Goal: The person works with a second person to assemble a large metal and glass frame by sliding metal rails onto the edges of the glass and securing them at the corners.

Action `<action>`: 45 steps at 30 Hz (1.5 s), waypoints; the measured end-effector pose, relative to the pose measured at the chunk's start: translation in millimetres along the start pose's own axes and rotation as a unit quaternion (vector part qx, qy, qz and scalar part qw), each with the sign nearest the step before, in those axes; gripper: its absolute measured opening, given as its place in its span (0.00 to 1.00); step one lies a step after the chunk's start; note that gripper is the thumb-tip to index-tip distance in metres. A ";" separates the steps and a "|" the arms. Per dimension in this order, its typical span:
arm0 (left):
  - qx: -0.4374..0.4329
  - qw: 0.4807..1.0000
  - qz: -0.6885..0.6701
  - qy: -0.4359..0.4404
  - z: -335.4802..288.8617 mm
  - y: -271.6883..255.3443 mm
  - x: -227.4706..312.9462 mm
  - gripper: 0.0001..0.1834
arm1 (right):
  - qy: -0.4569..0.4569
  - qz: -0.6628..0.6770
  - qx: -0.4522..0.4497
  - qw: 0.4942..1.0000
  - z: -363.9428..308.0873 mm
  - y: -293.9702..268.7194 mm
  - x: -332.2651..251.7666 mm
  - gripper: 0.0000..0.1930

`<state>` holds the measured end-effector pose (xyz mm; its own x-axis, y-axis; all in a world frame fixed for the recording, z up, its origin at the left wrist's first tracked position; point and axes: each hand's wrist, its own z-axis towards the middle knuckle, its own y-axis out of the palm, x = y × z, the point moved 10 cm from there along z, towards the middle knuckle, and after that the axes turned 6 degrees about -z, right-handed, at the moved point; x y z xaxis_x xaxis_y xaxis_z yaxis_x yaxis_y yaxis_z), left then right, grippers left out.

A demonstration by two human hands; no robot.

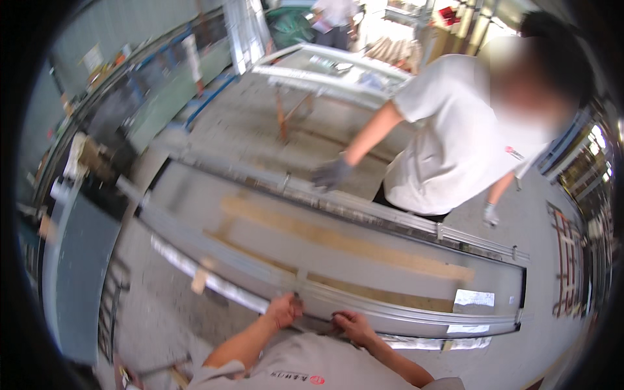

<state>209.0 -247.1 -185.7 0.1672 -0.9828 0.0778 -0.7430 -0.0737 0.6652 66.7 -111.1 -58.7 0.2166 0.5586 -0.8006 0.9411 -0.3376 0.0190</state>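
Note:
In front of me lies a long glazed panel (390,244) with dark edging and silvery metal rails (416,305) along both long sides. At its near edge, my left hand (285,311) is closed in a pinch; whatever is in the fingers is too small and blurred to name. Just to the right, my right hand (354,326) is also closed by the same edge, with a small dark bit at its fingertips that I cannot identify. A thin dark line runs along the edge between the hands. White labels (474,298) are stuck near the panel's right end.
Across the panel a co-worker (455,130) in a light shirt leans in, a dark-gloved hand (332,174) by the far rail. Beyond stands a white-framed panel (312,58). A grey sheet (81,266) stands at left, a brown rack (567,260) at right. Another person (336,19) is farther back.

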 end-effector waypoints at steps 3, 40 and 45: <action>0.103 0.934 0.342 0.008 -44.7 12.1 38.6 0.14 | 0.126 0.243 -0.007 0.962 33.9 71.1 1.5 0.15; -0.196 0.412 0.849 0.267 -18.8 149.9 108.4 0.18 | -0.059 -0.332 0.445 0.830 59.0 68.4 -91.8 0.23; -0.179 0.329 0.840 0.393 -53.5 122.2 193.6 0.24 | 0.065 -0.425 0.299 0.852 97.9 66.2 -131.3 0.30</action>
<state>185.2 -437.3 -49.6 -0.0635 0.7710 0.6337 -0.1151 0.6251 -0.7720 75.2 -280.9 -10.9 -0.4127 0.8604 -0.2991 0.4803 -0.0735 -0.8740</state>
